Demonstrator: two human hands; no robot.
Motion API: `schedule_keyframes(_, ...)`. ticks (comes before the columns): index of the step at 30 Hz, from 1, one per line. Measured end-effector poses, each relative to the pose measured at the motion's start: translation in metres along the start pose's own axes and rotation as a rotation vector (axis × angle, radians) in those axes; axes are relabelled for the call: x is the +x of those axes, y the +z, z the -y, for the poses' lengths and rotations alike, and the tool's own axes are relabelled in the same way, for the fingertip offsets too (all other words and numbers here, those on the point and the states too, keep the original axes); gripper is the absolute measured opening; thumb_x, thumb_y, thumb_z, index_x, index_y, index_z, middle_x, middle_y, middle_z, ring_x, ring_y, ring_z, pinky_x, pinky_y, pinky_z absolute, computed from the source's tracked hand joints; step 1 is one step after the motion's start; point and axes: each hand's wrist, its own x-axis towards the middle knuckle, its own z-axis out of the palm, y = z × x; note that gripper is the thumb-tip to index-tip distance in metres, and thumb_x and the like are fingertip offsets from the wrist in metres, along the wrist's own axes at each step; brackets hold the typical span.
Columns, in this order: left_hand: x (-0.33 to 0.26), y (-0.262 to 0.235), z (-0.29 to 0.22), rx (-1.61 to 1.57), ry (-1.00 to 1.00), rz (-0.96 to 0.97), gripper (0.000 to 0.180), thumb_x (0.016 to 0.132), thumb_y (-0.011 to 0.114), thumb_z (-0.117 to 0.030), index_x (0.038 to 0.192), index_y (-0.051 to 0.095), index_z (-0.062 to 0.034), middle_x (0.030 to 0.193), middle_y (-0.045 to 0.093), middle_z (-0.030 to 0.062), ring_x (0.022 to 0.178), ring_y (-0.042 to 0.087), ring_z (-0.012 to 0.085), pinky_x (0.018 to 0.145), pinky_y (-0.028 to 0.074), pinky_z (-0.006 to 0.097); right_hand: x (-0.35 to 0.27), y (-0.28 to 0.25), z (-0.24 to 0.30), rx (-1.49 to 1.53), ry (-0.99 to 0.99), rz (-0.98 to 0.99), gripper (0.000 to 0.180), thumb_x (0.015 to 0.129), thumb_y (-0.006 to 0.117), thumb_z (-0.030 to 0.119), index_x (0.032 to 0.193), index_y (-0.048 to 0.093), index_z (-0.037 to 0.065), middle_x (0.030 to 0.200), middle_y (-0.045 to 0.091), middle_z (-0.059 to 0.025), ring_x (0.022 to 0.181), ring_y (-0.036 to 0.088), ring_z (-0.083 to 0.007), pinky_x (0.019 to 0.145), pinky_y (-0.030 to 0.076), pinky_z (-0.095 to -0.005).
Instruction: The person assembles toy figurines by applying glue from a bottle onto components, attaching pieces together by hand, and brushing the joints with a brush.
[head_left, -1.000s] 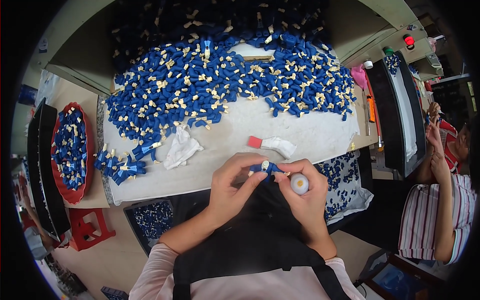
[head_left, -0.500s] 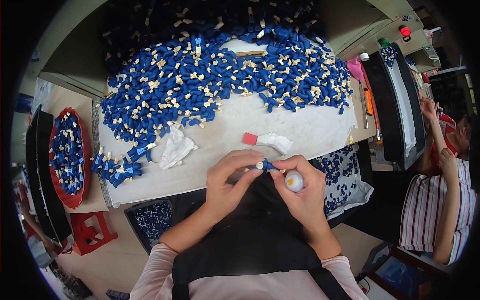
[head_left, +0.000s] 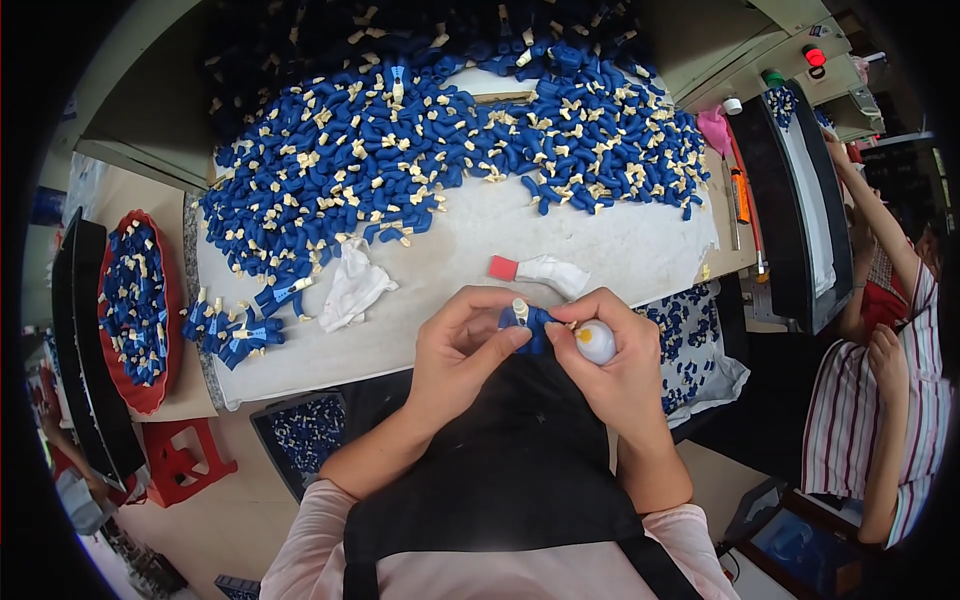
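My left hand [head_left: 452,345] is closed on a blue toy figure's torso [head_left: 537,335] with a cream neck piece, held above the table's front edge. My right hand [head_left: 630,365] pinches at the torso's right side, where a small blue arm piece seems to meet it; the fingers partly hide it. Tucked in that same hand is a white squeeze bottle [head_left: 597,342] with a yellow tip. Beyond my hands lies a white cloth strip [head_left: 557,274] with a red block [head_left: 503,267] at its end. A large heap of blue arm pieces with cream hands [head_left: 350,165] covers the back of the table.
Several blue torsos [head_left: 240,335] lie at the left, near a crumpled white cloth [head_left: 355,285]. A red scalloped tray [head_left: 172,330] of parts stands further left. An orange-handled cutter [head_left: 740,195] lies at the right, before a black-sided conveyor [head_left: 840,270]. A co-worker's striped sleeve [head_left: 915,330] is beyond.
The torso has turned in my hands, so more of its blue front and the upright neck piece show. Both hands keep their hold. The co-worker's arm has reached further away.
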Motion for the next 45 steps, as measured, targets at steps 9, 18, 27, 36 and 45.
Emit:
schedule_keyframes(9, -0.001, 0.0, 0.003, 0.115, 0.048, -0.048, 0.025, 0.076, 0.057, 0.0, 0.1, 0.051, -0.0011, 0.082, 0.059, 0.0042, 0.072, 0.055, 0.0058, 0.063, 0.043, 0.018, -0.002, 0.005, 0.002, -0.234, -0.163, -0.028, 0.023, 0.058, 0.064, -0.003, 0.079, 0.053, 0.0, 0.071, 0.055, -0.0131, 0.064, 0.055, -0.0291, 0.055, 0.043, -0.0328)
schedule_keyframes(18, -0.004, 0.003, 0.012, 0.197, 0.165, -0.09, 0.018, 0.075, 0.057, 0.002, 0.093, 0.055, -0.0002, 0.091, 0.058, 0.0077, 0.08, 0.057, 0.0122, 0.067, 0.047, 0.022, -0.009, 0.009, -0.007, -0.256, -0.368, -0.107, 0.023, 0.06, 0.064, -0.005, 0.081, 0.055, 0.0, 0.07, 0.055, -0.0116, 0.06, 0.054, -0.0247, 0.052, 0.043, -0.0293)
schedule_keyframes(27, 0.0, 0.004, 0.012, 0.299, 0.412, -0.12, 0.021, 0.071, 0.058, 0.006, 0.091, 0.056, 0.0004, 0.094, 0.058, 0.013, 0.083, 0.058, 0.0185, 0.067, 0.05, 0.024, -0.009, 0.009, -0.004, 0.003, -0.015, -0.079, 0.014, 0.068, 0.063, 0.001, 0.081, 0.056, 0.0, 0.07, 0.059, -0.0107, 0.059, 0.058, -0.0145, 0.054, 0.043, -0.0225)
schedule_keyframes(36, 0.0, 0.0, 0.011, 0.271, 0.252, -0.104, 0.021, 0.074, 0.056, 0.004, 0.095, 0.056, 0.0011, 0.093, 0.058, 0.0105, 0.083, 0.058, 0.0161, 0.07, 0.048, 0.025, -0.001, 0.007, -0.003, 0.01, 0.057, 0.001, 0.011, 0.07, 0.061, 0.005, 0.079, 0.055, 0.0, 0.068, 0.06, -0.0113, 0.059, 0.059, -0.0162, 0.054, 0.044, -0.0235)
schedule_keyframes(45, 0.001, 0.002, 0.012, 0.305, 0.193, -0.148, 0.019, 0.076, 0.055, 0.001, 0.095, 0.054, 0.0019, 0.087, 0.059, 0.0104, 0.073, 0.058, 0.0141, 0.063, 0.046, 0.023, 0.004, 0.015, -0.004, 0.01, 0.119, 0.011, 0.009, 0.072, 0.058, 0.006, 0.078, 0.055, 0.0, 0.065, 0.059, -0.0127, 0.058, 0.06, -0.0187, 0.053, 0.043, -0.0243)
